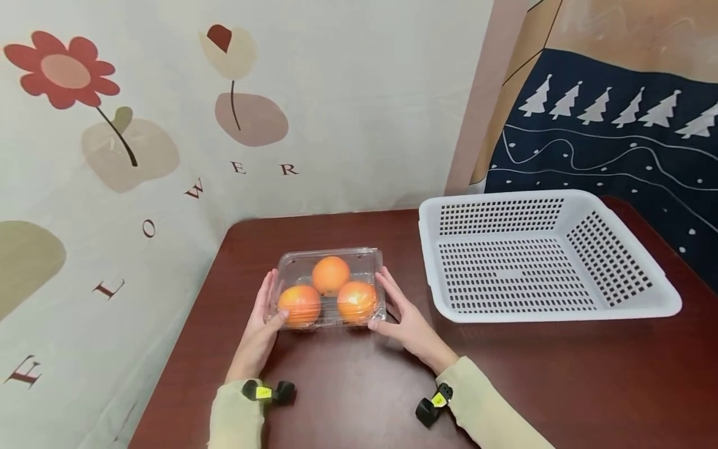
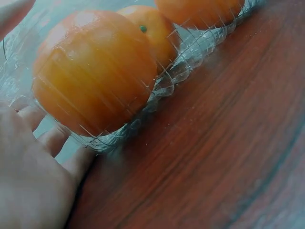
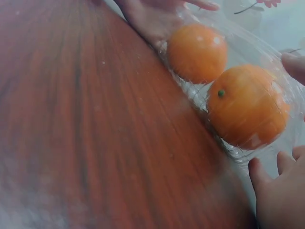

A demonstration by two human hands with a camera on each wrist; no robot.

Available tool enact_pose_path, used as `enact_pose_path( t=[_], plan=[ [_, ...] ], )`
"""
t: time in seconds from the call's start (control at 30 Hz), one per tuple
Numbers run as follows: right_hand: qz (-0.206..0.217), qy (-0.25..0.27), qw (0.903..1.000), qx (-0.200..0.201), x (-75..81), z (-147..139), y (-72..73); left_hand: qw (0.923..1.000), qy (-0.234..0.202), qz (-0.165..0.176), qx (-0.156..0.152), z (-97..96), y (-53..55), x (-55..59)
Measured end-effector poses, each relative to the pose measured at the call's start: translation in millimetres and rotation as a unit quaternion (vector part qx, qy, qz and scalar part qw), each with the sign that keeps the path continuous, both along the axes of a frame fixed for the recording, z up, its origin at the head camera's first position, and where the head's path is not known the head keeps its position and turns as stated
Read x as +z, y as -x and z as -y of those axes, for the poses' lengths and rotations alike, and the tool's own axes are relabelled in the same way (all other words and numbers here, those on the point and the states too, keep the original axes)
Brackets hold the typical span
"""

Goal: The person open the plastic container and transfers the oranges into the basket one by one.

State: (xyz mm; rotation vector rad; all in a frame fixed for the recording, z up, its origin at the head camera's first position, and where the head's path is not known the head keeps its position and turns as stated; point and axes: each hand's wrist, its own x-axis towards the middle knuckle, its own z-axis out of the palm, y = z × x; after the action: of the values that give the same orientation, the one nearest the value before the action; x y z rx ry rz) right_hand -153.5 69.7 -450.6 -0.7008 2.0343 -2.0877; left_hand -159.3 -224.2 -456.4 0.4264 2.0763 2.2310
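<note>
Red-brown wooden tabletop (image 1: 348, 386), glossy and streaked with dark grain, filled the foreground, pale green fabric sleeves (image 1: 238, 415) lying over it. Past them, the left hand (image 1: 261, 329) and right hand (image 1: 408, 321) flanked a clear, thin-walled plastic box (image 1: 297, 265), clamped on its opposite short ends, each thumb at a near corner. It lay directly between the palms, nearer the tabletop's far left corner than the far right one, its long axis running from hand to hand; whether its base touched the wood, I could not tell. Inside, three round orange fruits (image 1: 331, 276) with smooth, shiny skins formed a triangle, one behind two. Off to the right, nearer the right hand, a white rectangular plastic basket (image 1: 516, 274), perforated all over, stood toward the far right corner. Beyond the far edge rose a cream flower-printed wall covering (image 1: 359, 93) and a navy cloth (image 1: 611, 149) with white trees.
</note>
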Motion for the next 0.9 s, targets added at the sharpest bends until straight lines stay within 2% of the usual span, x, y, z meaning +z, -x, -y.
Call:
enact_pose_path(
  t=[0.27, 0.5, 0.57, 0.9],
  plan=[
    [-0.033, -0.027, 0.9991, -0.004, -0.9, -1, -0.2, 0.9991, 0.042, 0.005, 0.0, -4.5, -0.3, 3.7],
    [-0.037, -0.037, 0.9984, -0.023, 1.9, 0, -1.6, 0.9913, 0.129, 0.025, 0.013, 3.0, 8.5, -7.3],
    [-0.039, -0.04, 0.9981, -0.026, 2.4, 1, -1.0, 0.9892, 0.144, 0.028, 0.007, 4.9, 8.6, -7.2],
    [-0.04, -0.063, 0.996, -0.048, 1.9, 2, -0.6, 0.9842, 0.17, 0.044, -0.02, 6.9, 5.1, -4.1]
  ],
)
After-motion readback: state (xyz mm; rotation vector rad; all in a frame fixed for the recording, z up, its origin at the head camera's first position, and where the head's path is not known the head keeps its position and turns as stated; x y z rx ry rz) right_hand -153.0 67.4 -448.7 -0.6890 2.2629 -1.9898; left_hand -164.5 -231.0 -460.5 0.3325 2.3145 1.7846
